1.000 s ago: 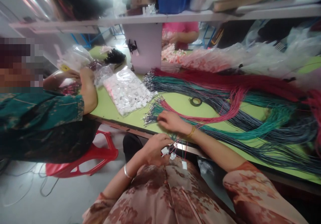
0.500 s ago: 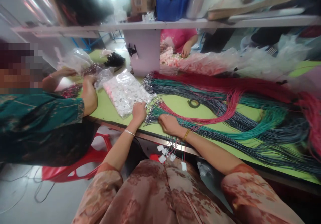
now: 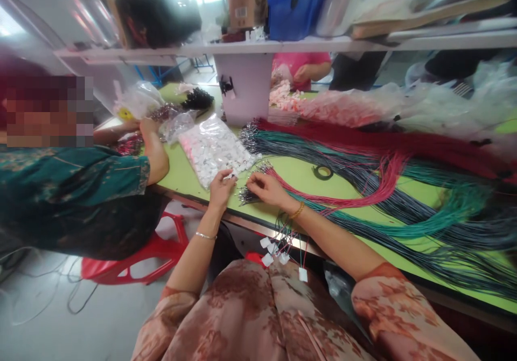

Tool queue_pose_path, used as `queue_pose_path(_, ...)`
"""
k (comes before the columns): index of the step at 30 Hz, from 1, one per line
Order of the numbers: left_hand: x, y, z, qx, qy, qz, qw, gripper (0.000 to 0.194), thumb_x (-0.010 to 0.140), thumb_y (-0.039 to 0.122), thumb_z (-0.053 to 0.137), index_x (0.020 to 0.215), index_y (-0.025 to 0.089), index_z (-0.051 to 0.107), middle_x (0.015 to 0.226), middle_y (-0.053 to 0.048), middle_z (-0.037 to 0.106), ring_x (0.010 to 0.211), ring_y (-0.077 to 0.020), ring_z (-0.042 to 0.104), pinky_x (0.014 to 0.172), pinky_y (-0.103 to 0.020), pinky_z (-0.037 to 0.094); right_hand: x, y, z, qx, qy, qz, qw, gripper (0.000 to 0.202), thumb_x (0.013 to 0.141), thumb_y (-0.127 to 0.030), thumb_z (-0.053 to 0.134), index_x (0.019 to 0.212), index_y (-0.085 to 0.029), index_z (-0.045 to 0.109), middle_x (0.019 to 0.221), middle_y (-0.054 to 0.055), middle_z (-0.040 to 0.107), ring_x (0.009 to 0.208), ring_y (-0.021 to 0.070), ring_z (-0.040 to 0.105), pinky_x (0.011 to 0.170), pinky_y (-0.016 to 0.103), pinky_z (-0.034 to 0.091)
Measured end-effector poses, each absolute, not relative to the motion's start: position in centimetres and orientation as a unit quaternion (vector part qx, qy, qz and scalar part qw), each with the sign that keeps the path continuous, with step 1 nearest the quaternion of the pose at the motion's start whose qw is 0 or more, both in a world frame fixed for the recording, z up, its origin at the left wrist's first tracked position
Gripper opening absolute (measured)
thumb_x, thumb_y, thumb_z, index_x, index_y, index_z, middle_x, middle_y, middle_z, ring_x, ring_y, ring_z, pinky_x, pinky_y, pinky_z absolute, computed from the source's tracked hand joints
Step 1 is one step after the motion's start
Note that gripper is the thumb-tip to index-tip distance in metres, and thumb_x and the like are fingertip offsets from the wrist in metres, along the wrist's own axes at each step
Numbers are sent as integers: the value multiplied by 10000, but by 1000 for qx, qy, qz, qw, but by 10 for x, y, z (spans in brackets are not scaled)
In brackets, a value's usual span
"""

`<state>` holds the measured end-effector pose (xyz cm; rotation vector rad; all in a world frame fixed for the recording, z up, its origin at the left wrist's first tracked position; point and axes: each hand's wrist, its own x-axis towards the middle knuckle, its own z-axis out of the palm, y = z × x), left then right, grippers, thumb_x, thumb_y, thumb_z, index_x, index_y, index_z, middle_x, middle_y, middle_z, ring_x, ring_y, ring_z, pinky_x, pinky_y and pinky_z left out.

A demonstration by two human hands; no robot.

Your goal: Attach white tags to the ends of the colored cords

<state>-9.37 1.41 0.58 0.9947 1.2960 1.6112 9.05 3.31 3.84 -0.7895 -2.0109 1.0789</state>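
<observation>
While the left hand (image 3: 220, 193) hovers by the near corner of the bag (image 3: 216, 148), a pale speck shows at its curled fingertips; it may be a pinched connector, but it is too small to tell. The right hand (image 3: 269, 189) sits just beside it, thumb and forefinger drawn close over the metal tips (image 3: 245, 195) of the wires (image 3: 347, 218); whether they grip a wire, I cannot tell.

Below the right hand, at least 5 connectors (image 3: 302, 275) hang past the table (image 3: 291, 167) edge on thin wires, so a small batch seems done. Far more looks left: thick green, black and red wires stretch off to the right hand's right, and the tips gathered near it look bare. Another large group of tips lies beyond both hands, and I see no connectors on them either.

The bag, clear and well filled with white connectors, lies flat just ahead of the left hand. Beyond it and to its left is a crumpled clear pouch (image 3: 177, 126), its contents unclear. Ahead of the right hand, past the wires, long clear sacks (image 3: 351, 105) hold pinkish pieces. Higher up, on the shelf (image 3: 323, 44) beyond the hands, stand a blue bin (image 3: 297, 16) and a carton (image 3: 248, 0); what they hold is hidden.
</observation>
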Motion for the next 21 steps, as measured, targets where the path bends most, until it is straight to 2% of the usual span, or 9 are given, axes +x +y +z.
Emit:
queue_pose_path(6, -81, -18, 13, 271, 424, 645, 575, 392, 568, 193, 823, 912, 184, 636, 675, 43, 565, 619, -64, 557, 559, -170, 406, 89, 27, 40, -312, -757, 423, 389, 101, 805, -251, 545, 759, -163, 564, 647, -24, 534, 568, 94, 436, 551, 222, 356)
queue_pose_path(9, -70, -24, 15, 237, 370, 649, 621, 320, 593, 180, 816, 855, 167, 632, 748, 15, 617, 667, -71, 584, 616, -183, 454, 93, 21, 38, -334, -759, 379, 411, 70, 789, -225, 554, 752, -167, 567, 663, -13, 552, 573, 97, 446, 550, 224, 358)
queue_pose_path(12, -62, -25, 15, 199, 335, 662, 640, 230, 637, 191, 801, 773, 157, 619, 780, 2, 634, 710, -86, 601, 672, -205, 487, 97, 14, 37, -353, -763, 347, 416, 55, 780, -218, 569, 753, -170, 578, 659, -9, 557, 579, 101, 459, 550, 226, 361)
queue_pose_path(17, -55, -22, 14, 208, 344, 661, 634, 218, 681, 155, 764, 875, 144, 664, 849, -32, 667, 756, -92, 612, 740, -204, 493, 101, 9, 36, -363, -749, 349, 431, 69, 801, -239, 566, 788, -173, 584, 665, -10, 564, 559, 97, 466, 545, 229, 374)
queue_pose_path(21, -53, -24, 13, 204, 358, 656, 632, 164, 688, 174, 764, 798, 120, 654, 793, -29, 658, 700, -81, 608, 688, -191, 494, 103, 7, 35, -357, -763, 331, 426, 58, 796, -226, 566, 771, -175, 578, 681, -1, 572, 592, 107, 483, 568, 237, 385)
